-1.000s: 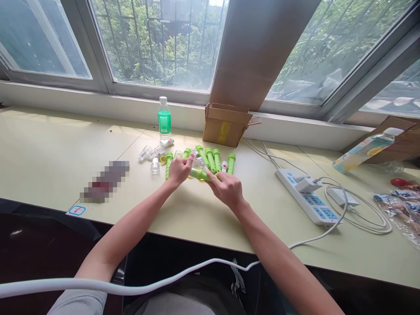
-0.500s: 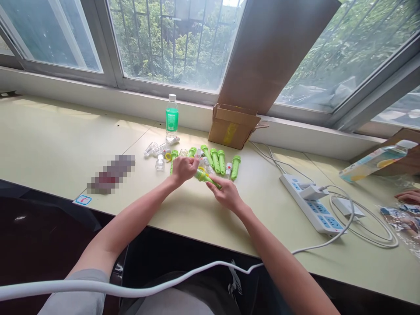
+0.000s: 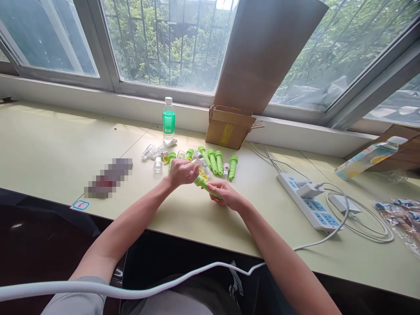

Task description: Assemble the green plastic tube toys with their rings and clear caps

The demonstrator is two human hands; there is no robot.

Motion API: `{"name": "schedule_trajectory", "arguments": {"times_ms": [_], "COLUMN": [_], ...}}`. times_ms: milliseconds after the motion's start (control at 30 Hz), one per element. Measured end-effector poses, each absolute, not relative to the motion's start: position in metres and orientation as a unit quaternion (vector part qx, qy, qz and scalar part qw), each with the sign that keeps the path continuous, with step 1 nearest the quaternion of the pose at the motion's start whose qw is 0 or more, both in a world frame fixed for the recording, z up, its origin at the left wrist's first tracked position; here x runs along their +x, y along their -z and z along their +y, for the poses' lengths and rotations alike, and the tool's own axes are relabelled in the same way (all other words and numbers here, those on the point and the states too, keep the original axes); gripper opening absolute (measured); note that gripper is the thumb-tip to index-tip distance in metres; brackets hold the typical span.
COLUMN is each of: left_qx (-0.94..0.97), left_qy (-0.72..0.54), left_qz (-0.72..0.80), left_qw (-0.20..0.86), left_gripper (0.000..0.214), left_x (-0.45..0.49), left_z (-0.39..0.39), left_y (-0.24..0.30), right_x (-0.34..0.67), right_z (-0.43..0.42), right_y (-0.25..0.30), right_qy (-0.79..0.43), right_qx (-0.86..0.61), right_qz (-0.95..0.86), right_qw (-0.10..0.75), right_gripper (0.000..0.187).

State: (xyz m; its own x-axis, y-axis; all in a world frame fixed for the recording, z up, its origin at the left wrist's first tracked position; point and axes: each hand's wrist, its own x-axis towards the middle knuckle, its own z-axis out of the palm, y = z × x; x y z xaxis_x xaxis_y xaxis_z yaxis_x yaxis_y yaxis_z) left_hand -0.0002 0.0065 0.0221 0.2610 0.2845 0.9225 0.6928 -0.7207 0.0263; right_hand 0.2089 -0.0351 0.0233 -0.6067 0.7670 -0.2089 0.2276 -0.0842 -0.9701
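My right hand (image 3: 227, 195) is closed round the lower part of a green plastic tube (image 3: 201, 181), which tilts up to the left. Just beyond the tube's collared end, my left hand (image 3: 181, 172) is closed in a fist. What its fingers hold is mostly hidden; a bit of clear plastic shows beside them. Behind both hands lie several more green tubes (image 3: 218, 162), clear plastic cups (image 3: 158, 165) and yellow rings (image 3: 204, 177). One small clear piece with a red-marked white top (image 3: 226, 169) stands beside the rightmost green tube (image 3: 233, 167).
A green-labelled bottle (image 3: 168, 120) and an open cardboard box (image 3: 229, 127) stand by the window. To the right are a power strip (image 3: 308, 203) with coiled cables, a tilted drink bottle (image 3: 367, 157) and plastic packets (image 3: 398, 214). A white cable (image 3: 183, 275) crosses low in front.
My right hand and the green tube have moved slightly down, away from the left fist. The view has shifted a little, and another person's hand at the right edge is out of sight.
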Motion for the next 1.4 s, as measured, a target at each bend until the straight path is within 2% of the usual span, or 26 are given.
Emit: {"name": "schedule_trajectory", "arguments": {"times_ms": [167,333,467,600,733,967,1233,1400], "left_qx": [-0.779,-0.781,-0.779,-0.778,-0.772,-0.758,-0.751,-0.753], "left_qy": [0.497,0.473,0.459,0.429,0.405,0.399,0.432,0.441], "left_qz": [-0.323,-0.363,-0.402,-0.456,-0.490,-0.516,-0.499,-0.487], "left_qw": [0.208,0.187,0.146,0.056,-0.015,-0.014,0.021,0.037], "left_gripper": [0.045,0.042,0.042,0.050,0.056,0.056,0.058,0.059], "left_x": [-0.005,-0.007,-0.004,0.000,0.002,0.004,0.004,0.003], "left_z": [0.010,0.014,0.014,0.015,0.017,0.018,0.020,0.021], "left_y": [-0.021,-0.018,-0.017,-0.016,-0.014,-0.013,-0.008,-0.005], "right_x": [0.204,0.195,0.200,0.209,0.213,0.212,0.210,0.209], "right_z": [-0.033,-0.031,-0.026,-0.021,-0.018,-0.017,-0.020,-0.019], "right_y": [-0.014,0.004,0.013,0.016,0.015,0.015,0.015,0.016], "right_qy": [-0.573,-0.314,-0.123,0.077,0.197,0.213,0.099,0.037], "right_qx": [-0.401,-0.410,-0.437,-0.465,-0.451,-0.443,-0.475,-0.479], "right_qz": [-0.673,-0.782,-0.817,-0.817,-0.807,-0.809,-0.830,-0.833], "right_qw": [0.241,0.350,0.355,0.334,0.327,0.322,0.275,0.274], "right_gripper": [0.042,0.039,0.038,0.035,0.031,0.032,0.040,0.039]}}
